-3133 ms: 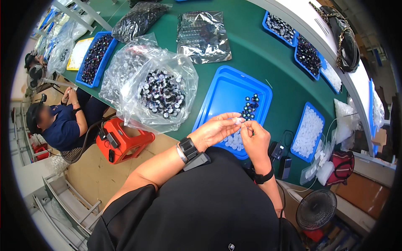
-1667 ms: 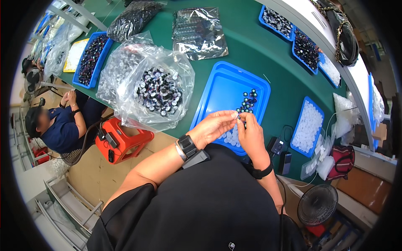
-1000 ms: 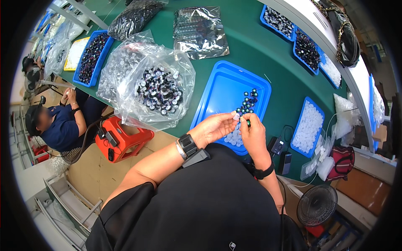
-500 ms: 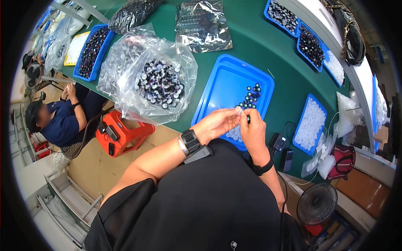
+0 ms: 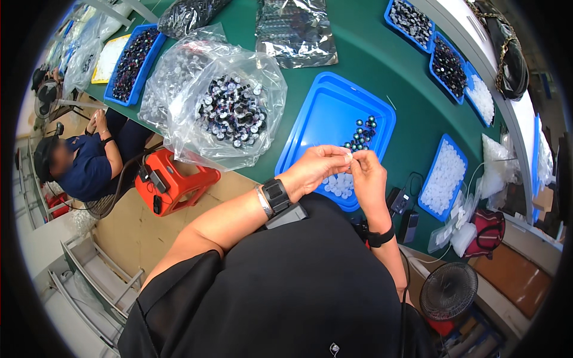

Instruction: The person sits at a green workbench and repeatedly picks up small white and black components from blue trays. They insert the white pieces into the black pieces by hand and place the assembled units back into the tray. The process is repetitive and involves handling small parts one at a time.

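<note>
Over the near part of a blue tray (image 5: pixel 304 110), my two hands meet fingertip to fingertip. My left hand (image 5: pixel 313 170) pinches a small whitish piece (image 5: pixel 348 157). Close beside it, my right hand (image 5: pixel 370 182) is closed in a pinch, and whatever is between its fingers is hidden. Inside the tray, dark shiny green beads (image 5: pixel 362 136) lie in a group just beyond my fingertips. Several small white translucent pieces (image 5: pixel 340 185) are heaped at the tray's near end, partly behind my hands.
Left of the tray is a clear bag of dark-and-clear round pieces (image 5: pixel 233 113). A smaller blue tray of white pieces (image 5: pixel 443 173) stands on the right. Further blue trays (image 5: pixel 409 24) line the far right. A person (image 5: pixel 89 158) sits at left by a red stool (image 5: pixel 173 182).
The dark bead that showed at my right fingers is out of sight. Both hands have shifted slightly, uncovering more of the white pieces between them. The view has shifted a little.
</note>
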{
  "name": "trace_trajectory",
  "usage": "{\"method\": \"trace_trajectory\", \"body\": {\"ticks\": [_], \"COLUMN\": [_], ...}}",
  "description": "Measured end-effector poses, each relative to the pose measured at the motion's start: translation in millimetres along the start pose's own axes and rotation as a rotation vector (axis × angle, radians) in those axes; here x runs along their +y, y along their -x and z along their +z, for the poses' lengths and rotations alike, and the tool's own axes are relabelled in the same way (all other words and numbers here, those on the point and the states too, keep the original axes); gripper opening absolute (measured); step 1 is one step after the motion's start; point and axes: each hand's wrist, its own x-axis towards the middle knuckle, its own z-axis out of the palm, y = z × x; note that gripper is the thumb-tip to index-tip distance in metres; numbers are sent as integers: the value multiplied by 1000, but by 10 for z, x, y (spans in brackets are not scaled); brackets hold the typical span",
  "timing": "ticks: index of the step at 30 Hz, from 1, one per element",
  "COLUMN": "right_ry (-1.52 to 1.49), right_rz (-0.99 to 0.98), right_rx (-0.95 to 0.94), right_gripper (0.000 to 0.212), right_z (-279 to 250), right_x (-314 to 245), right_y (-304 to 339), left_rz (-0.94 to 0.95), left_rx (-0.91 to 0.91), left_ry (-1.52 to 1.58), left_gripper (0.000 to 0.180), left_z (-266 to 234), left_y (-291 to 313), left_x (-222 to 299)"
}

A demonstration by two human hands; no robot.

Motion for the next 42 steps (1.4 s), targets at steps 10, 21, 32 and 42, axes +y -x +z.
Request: {"method": "trace_trajectory", "body": {"ticks": [10,21,32,42], "right_ry": [-289,-130,14,-323], "right_rz": [101,128,75,116], "right_rx": [-129,-144,-169,-27], "right_gripper": [12,16,13,15], "right_z": [-2,-138,-33,33], "right_x": [-85,96,-82,159], "right_y": [-55,-143,-101,-128], "left_rz": [181,295,264,148], "left_rx": [48,20,46,-11], "left_ry": [-410,-582,-718,-380], "left_gripper": [39,55,52,27], "left_z": [10,-76,-106,2], "left_y": [-27,-62,23,68], "left_x": [1,-93,-48,17]}}
